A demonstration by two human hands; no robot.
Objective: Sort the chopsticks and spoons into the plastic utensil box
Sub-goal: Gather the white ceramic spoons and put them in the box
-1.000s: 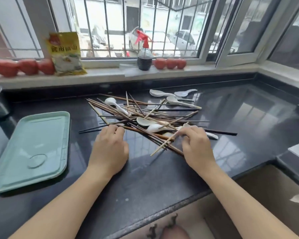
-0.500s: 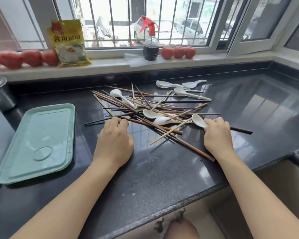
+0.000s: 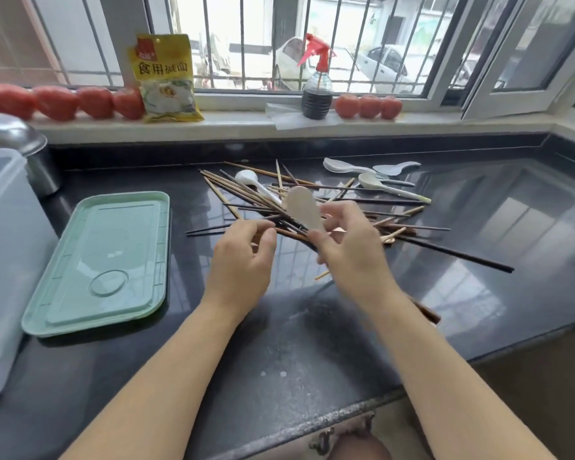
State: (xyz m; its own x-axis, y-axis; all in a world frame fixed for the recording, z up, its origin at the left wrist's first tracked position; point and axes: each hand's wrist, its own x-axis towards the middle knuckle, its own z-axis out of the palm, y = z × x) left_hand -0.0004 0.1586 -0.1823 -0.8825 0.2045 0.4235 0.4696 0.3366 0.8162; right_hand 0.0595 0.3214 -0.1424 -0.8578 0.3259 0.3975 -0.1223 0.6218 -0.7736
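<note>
Head view shows the right hand [image 3: 352, 250] pinching a white spoon [image 3: 302, 209] by its handle, bowl raised above the pile, probably so it comes free without dragging sticks along. Fingers of the left hand [image 3: 243, 257] are loosely curled just left of it and seem to hold nothing, perhaps ready to take the spoon. Chopsticks [image 3: 312, 207] lie crossed on the dark bench [image 3: 279, 353], with more spoons [image 3: 372, 171] at the far right. A green lid [image 3: 103, 257] lies flat to the left, and beside it at the left edge stands the plastic utensil box [image 3: 4, 260], within easy reach.
</note>
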